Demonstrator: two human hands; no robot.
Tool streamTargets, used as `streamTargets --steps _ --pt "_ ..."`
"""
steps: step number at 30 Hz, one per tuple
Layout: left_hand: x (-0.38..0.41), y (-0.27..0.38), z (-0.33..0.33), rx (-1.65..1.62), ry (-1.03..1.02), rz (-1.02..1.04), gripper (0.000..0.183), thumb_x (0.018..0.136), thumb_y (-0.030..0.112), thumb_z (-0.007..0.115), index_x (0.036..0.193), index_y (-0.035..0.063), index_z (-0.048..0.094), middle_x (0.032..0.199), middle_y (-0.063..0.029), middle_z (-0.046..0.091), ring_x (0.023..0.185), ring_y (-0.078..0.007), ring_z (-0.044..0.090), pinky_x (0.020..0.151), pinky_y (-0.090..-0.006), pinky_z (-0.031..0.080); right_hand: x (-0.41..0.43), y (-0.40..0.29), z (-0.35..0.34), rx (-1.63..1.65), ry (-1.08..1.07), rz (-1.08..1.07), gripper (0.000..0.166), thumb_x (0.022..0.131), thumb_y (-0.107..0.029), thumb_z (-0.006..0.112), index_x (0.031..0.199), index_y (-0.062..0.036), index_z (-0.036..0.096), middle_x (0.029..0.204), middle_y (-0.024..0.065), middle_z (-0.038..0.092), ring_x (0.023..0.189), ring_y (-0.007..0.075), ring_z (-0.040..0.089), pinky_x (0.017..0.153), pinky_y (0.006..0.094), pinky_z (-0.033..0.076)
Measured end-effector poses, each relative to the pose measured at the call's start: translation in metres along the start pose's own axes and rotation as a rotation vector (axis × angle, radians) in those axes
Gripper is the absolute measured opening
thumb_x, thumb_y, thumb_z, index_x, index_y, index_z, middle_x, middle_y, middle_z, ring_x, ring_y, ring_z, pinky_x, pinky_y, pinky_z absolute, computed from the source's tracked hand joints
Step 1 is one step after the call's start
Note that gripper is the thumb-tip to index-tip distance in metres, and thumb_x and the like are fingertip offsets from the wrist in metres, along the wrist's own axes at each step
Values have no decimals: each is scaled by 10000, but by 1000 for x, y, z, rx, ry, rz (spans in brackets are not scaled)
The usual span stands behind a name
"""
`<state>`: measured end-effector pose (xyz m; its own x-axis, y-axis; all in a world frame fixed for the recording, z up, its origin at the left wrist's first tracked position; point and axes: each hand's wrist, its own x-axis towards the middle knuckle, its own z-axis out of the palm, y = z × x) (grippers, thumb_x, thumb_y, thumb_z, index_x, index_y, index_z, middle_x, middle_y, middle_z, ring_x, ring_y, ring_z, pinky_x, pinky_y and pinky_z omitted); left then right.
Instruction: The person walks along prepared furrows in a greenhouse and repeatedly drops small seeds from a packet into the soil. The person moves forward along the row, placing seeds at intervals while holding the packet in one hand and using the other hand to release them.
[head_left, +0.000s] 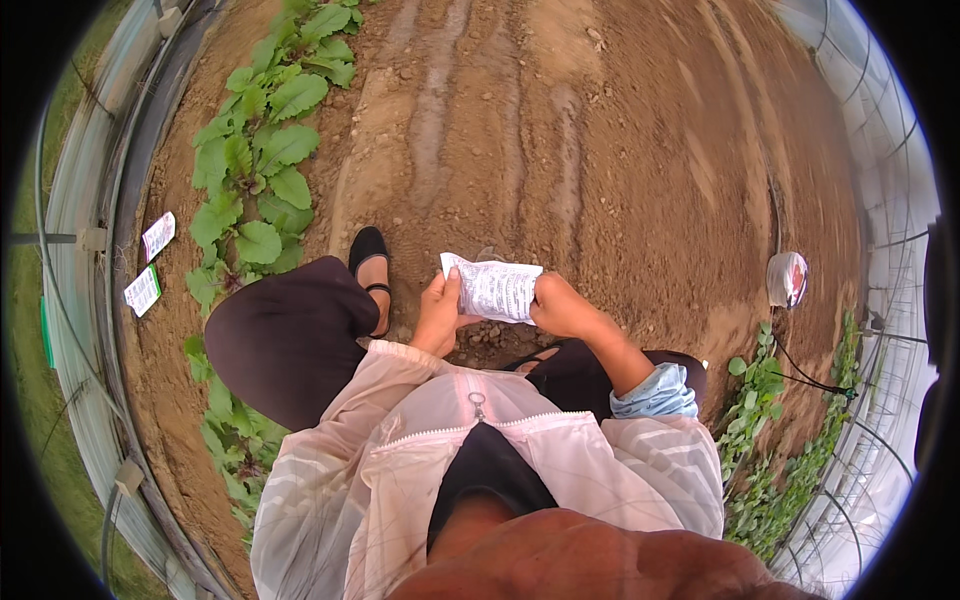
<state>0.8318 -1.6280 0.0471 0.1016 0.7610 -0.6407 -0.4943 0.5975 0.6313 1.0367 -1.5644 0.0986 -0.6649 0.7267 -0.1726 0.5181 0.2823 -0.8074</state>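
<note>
A white paper or foil packet (496, 291) with dense printing is held between my hands, above the soil and in front of my knees. My left hand (437, 309) grips its left end, thumb lying on the printed face. At the right end is my right hand (559, 306), curled around the packet's edge; its fingertips are hidden, and I cannot tell whether they reach inside. Below the packet lies loose, dark crumbled soil (491, 341). I am squatting, with a black shoe (370, 262) showing to the left of my left hand.
A row of leafy green plants (259, 172) runs along my left. Beyond it, two printed packets (159, 236) (142, 291) lie by the plastic greenhouse wall (79, 195). Shallow furrows (435, 112) stretch ahead. On the right are a round whitish container (786, 280) and low seedlings (750, 405).
</note>
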Motion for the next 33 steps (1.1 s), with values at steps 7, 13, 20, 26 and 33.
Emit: streamTargets --steps 7,13,20,26,33 --pt "-11 0 4 91 -25 72 429 1049 341 300 1331 51 445 1204 -90 576 1012 -210 638 784 -399 592 4 12 25 79 -16 -224 406 754 55 511 1140 -1 622 1154 227 614 1058 391 582 912 402 471" --pt "-2 -19 1 201 60 52 429 1043 368 325 1215 20 507 1137 -102 602 985 -201 643 785 -393 581 5 35 54 -8 65 24 197 704 29 576 875 28 674 887 264 639 851 426 621 755 444 509" --pt "-6 -30 5 -33 -110 -114 492 1040 417 306 1289 39 497 1199 -74 601 1105 -193 586 948 -407 484 -2 43 58 3 95 101 67 701 -27 653 751 7 682 779 257 630 732 425 625 654 448 512" --pt "-10 -33 14 2 -60 -99 475 1049 388 275 1288 38 491 1187 -79 604 1099 -205 590 954 -384 476 -1 15 49 -97 11 75 156 755 -31 643 900 -24 702 828 206 663 737 379 641 670 378 523" --pt "-26 17 17 175 -48 -32 390 1047 358 327 1207 54 511 1098 -34 598 957 -144 596 818 -317 495 5 -16 38 124 263 -112 17 688 -18 651 692 -14 635 698 213 611 650 408 597 588 433 490"
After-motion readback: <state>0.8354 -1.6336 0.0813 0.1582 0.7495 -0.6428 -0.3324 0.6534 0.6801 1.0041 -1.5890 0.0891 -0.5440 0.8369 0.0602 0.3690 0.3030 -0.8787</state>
